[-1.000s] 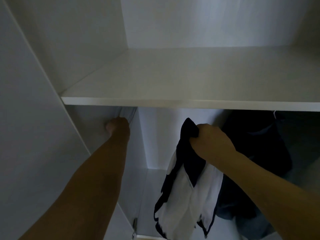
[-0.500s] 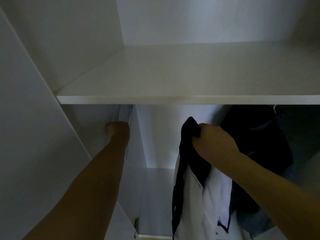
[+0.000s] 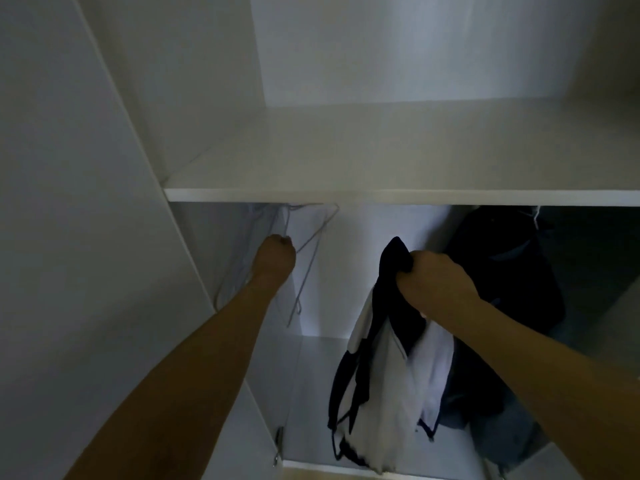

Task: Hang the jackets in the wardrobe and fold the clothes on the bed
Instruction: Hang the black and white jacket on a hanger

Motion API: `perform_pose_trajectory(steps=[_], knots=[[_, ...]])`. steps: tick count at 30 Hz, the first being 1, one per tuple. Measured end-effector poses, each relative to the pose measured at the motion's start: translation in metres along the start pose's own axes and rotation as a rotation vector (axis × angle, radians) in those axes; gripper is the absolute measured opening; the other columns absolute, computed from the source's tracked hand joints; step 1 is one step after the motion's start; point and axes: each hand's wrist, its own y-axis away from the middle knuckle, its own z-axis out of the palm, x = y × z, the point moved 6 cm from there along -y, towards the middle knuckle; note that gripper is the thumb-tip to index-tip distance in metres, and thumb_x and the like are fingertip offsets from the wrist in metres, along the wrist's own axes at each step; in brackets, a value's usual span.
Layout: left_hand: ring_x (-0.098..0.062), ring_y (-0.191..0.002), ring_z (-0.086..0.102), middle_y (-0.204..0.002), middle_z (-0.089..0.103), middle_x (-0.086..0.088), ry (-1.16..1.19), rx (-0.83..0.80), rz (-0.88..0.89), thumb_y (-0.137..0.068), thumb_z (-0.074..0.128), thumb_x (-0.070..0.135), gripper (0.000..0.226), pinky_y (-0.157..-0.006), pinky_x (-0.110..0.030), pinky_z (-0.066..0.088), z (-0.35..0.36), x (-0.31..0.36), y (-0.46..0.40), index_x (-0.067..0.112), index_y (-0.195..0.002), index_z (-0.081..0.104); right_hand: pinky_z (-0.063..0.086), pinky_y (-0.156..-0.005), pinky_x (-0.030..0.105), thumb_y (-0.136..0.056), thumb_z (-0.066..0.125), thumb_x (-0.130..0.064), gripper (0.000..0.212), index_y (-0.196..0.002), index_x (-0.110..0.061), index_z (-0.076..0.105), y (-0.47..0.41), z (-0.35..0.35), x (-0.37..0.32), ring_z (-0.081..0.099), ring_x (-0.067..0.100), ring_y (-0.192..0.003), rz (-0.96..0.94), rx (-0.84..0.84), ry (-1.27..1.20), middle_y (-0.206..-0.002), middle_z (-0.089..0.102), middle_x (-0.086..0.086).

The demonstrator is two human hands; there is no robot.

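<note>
I look into a white wardrobe. My left hand (image 3: 275,256) reaches under the shelf at the left and grips a thin wire hanger (image 3: 311,244) that tilts out from several others hanging there. My right hand (image 3: 433,282) grips the dark collar of a navy and white jacket (image 3: 384,382), which dangles below it in the middle of the hanging space. The rail is hidden behind the shelf edge.
A white shelf (image 3: 381,195) spans the wardrobe above both hands. Dark garments (image 3: 502,271) hang at the right, close behind the held jacket. The wardrobe's left side panel (image 3: 86,237) and a door hinge (image 3: 278,441) lie by my left forearm.
My left hand has pulled one wire hanger out to the right, away from the wardrobe's side. The view has tipped upward a little. The jacket still hangs from my right hand.
</note>
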Motion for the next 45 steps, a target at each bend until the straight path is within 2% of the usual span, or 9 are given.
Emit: perform_pose_trajectory(steps=[2,4,8,11,13,17,26,39,45], knots=[[-0.011,-0.088,0.07,-0.093,0.074,-0.009,-0.172,-0.193,0.058,-0.07,0.08,0.016,0.038,-0.083,-0.02,0.05,0.01,0.002,0.003,-0.001,-0.103,0.072,0.033,-0.048,0.025,-0.091,0.048,-0.019,0.028,-0.064,-0.01,0.046,0.009,-0.002,0.002,0.049,0.02,-0.051,-0.002,-0.019,-0.023,-0.06,0.053,0.005],[-0.012,-0.058,0.068,-0.062,0.07,-0.009,-0.161,-0.21,0.212,-0.031,0.097,0.016,0.047,-0.061,-0.019,0.054,0.009,0.01,0.003,-0.002,-0.069,0.074,0.034,-0.048,0.025,-0.091,0.049,-0.02,0.029,-0.064,-0.01,0.047,0.014,-0.004,0.002,0.05,0.02,-0.052,-0.008,-0.024,-0.044,-0.06,0.053,0.005],[-0.011,-0.057,0.05,-0.103,0.071,-0.02,0.027,-0.204,-0.222,-0.084,0.07,0.019,0.032,-0.054,-0.02,0.043,0.001,0.001,-0.007,-0.007,-0.102,0.07,0.036,-0.054,0.027,-0.09,0.049,-0.018,0.032,-0.06,-0.011,0.042,0.013,-0.007,0.002,0.049,0.023,-0.057,-0.026,-0.017,-0.1,-0.06,0.05,0.005],[-0.016,-0.075,0.054,-0.127,0.061,-0.022,-0.063,-0.172,-0.213,-0.098,0.045,0.006,0.032,-0.069,-0.022,0.046,0.008,-0.017,-0.008,-0.004,-0.125,0.06,0.032,-0.051,0.026,-0.09,0.05,-0.017,0.034,-0.058,-0.012,0.039,0.009,-0.003,0.001,0.045,0.021,-0.053,-0.032,-0.008,-0.127,-0.057,0.046,0.004],[-0.026,-0.092,0.064,-0.113,0.065,-0.025,-0.117,-0.122,-0.072,-0.089,0.061,0.001,0.018,-0.082,-0.026,0.049,0.016,-0.018,0.001,-0.004,-0.106,0.066,0.03,-0.049,0.026,-0.09,0.051,-0.017,0.035,-0.057,-0.013,0.038,0.006,0.001,0.001,0.043,0.02,-0.051,-0.038,-0.007,-0.126,-0.055,0.045,0.003],[-0.021,-0.057,0.051,-0.059,0.052,-0.006,0.107,0.132,-0.122,-0.081,0.07,0.006,0.027,-0.051,-0.028,0.036,0.011,-0.028,0.024,0.003,-0.06,0.052,0.031,-0.049,0.026,-0.09,0.052,-0.018,0.036,-0.056,-0.013,0.039,-0.001,0.011,0.005,0.044,0.018,-0.051,-0.015,-0.024,-0.127,-0.054,0.046,0.002],[-0.038,-0.098,0.061,-0.105,0.065,-0.029,0.055,-0.036,-0.084,-0.103,0.039,0.007,0.029,-0.083,-0.037,0.04,0.027,-0.047,0.005,-0.012,-0.1,0.06,0.033,-0.049,0.025,-0.089,0.052,-0.021,0.034,-0.058,-0.011,0.044,-0.015,0.023,0.003,0.048,0.017,-0.052,0.033,-0.054,-0.081,-0.055,0.05,0.003],[-0.03,-0.093,0.058,-0.107,0.063,-0.024,0.316,-0.201,-0.055,-0.097,0.041,-0.005,0.02,-0.076,-0.023,0.039,0.109,0.002,-0.018,-0.008,-0.103,0.06,0.028,-0.045,0.025,-0.089,0.05,-0.016,0.035,-0.056,-0.013,0.038,-0.05,0.029,0.027,0.041,0.015,-0.047,0.08,0.017,0.019,-0.053,0.045,0.001],[-0.032,-0.093,0.061,-0.1,0.064,-0.022,0.311,-0.258,-0.012,-0.098,0.041,0.001,0.019,-0.084,-0.035,0.049,0.138,0.009,-0.02,-0.004,-0.097,0.059,0.036,-0.052,0.028,-0.088,0.051,-0.016,0.032,-0.058,-0.011,0.04,-0.057,0.038,0.048,0.048,0.019,-0.054,0.132,0.027,-0.048,-0.056,0.049,0.004]])
